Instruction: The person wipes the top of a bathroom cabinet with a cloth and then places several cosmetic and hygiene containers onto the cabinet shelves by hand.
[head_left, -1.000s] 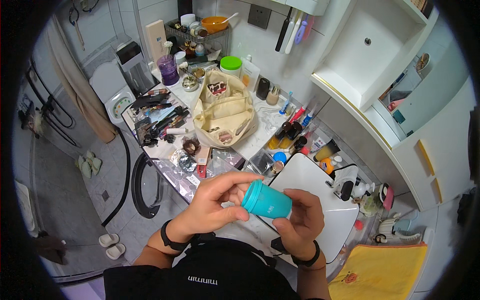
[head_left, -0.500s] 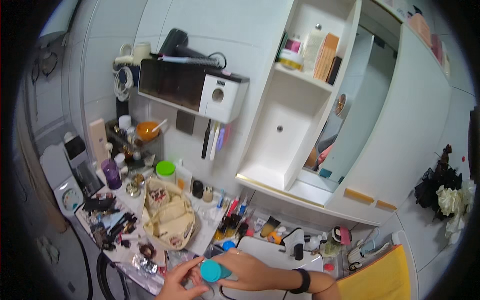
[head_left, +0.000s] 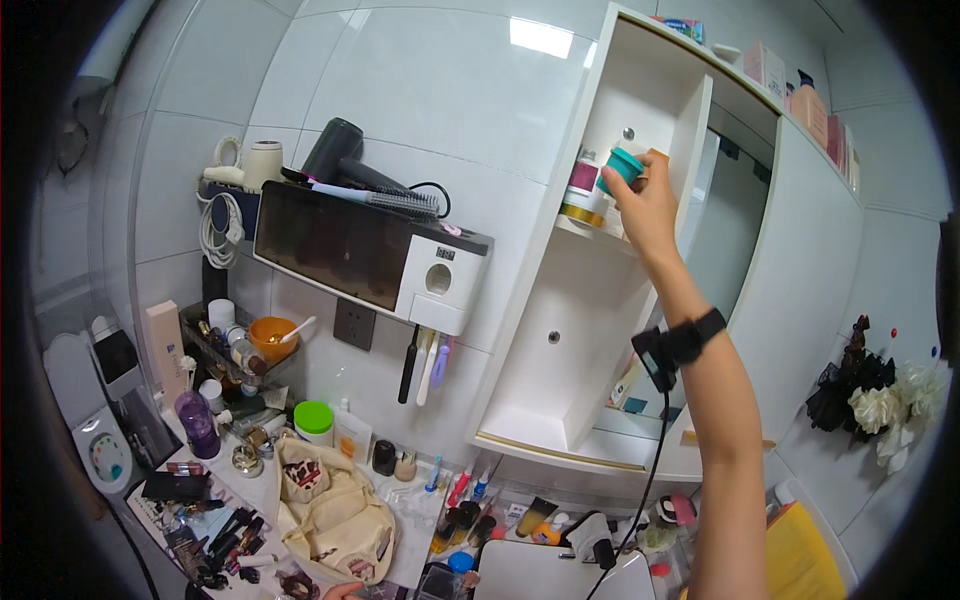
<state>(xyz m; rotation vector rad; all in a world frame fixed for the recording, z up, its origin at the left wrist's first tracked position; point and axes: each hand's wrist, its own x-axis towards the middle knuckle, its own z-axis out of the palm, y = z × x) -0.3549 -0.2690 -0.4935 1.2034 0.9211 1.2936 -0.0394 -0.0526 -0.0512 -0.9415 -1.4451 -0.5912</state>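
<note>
My right hand (head_left: 652, 215) is raised to the upper shelf of the white wall cabinet (head_left: 520, 330). Its fingers are closed round a small jar with a teal lid (head_left: 622, 168). Beside the jar stand a white bottle with a magenta label (head_left: 582, 178) and a white tub with a gold band (head_left: 584, 210). My hand and the jar partly cover the other things on that shelf. Only a sliver of my left hand (head_left: 343, 592) shows at the lower edge, just below the cream cloth bag (head_left: 335, 505); its fingers cannot be made out.
A thin black cable (head_left: 655, 470) hangs from the black band on my right wrist. Makeup items (head_left: 225, 540) crowd the counter at left. A dispenser box (head_left: 440, 285) carries a hair dryer (head_left: 335, 155) and a brush. Below the cabinet is the white sink (head_left: 560, 570).
My right hand has lifted the teal-lidded jar from above the counter up to the cabinet shelf. My left hand has dropped almost out of view. The view has tilted upward.
</note>
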